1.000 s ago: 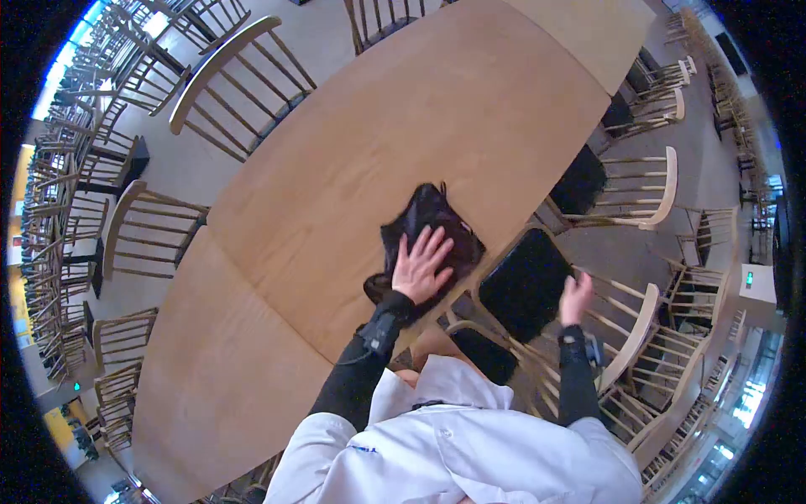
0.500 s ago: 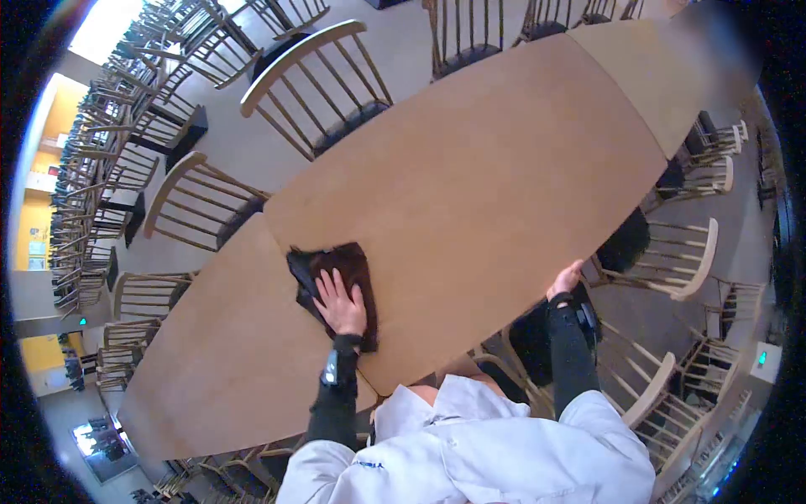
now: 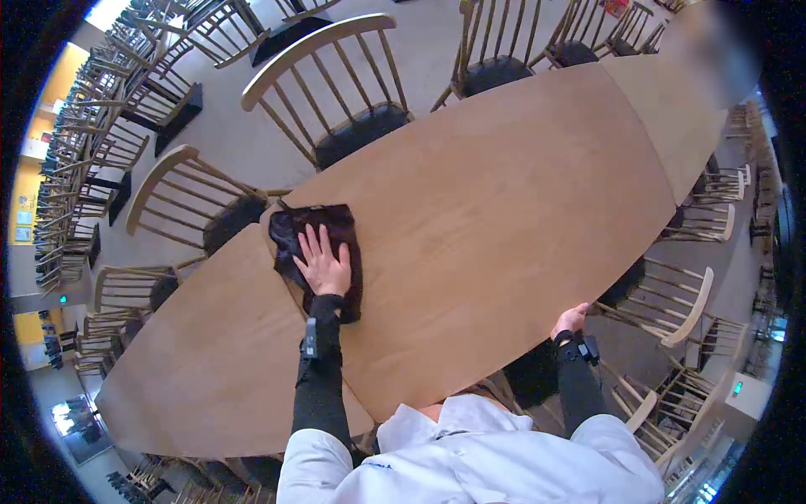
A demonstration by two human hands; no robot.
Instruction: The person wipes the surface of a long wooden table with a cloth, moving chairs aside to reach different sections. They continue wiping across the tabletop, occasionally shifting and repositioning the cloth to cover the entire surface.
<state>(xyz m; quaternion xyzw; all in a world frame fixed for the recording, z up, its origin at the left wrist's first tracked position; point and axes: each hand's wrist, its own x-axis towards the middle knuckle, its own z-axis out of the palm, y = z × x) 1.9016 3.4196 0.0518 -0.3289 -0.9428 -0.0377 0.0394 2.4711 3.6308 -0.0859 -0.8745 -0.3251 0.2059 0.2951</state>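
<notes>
My left hand (image 3: pixel 322 265) lies flat with spread fingers on a dark brown, shiny cloth (image 3: pixel 351 277). The cloth is spread over the seam between two sections of a long wooden table (image 3: pixel 504 202). At the table's near edge, on the right, my right hand (image 3: pixel 572 320) is closed over the rim, with some fingers hidden below it. Dark sleeves and wrist devices cover both forearms.
Spindle-back chairs with dark seats, such as one wooden chair (image 3: pixel 361 126), line the far side. More chairs (image 3: pixel 672 298) stand close on the right. Stacked chairs (image 3: pixel 109 126) fill the far left. A blurred patch (image 3: pixel 709 55) covers the table's far end.
My left hand and the cloth have moved forward over the table, toward the far edge. My right hand stays at the near rim. The camera view has shifted slightly.
</notes>
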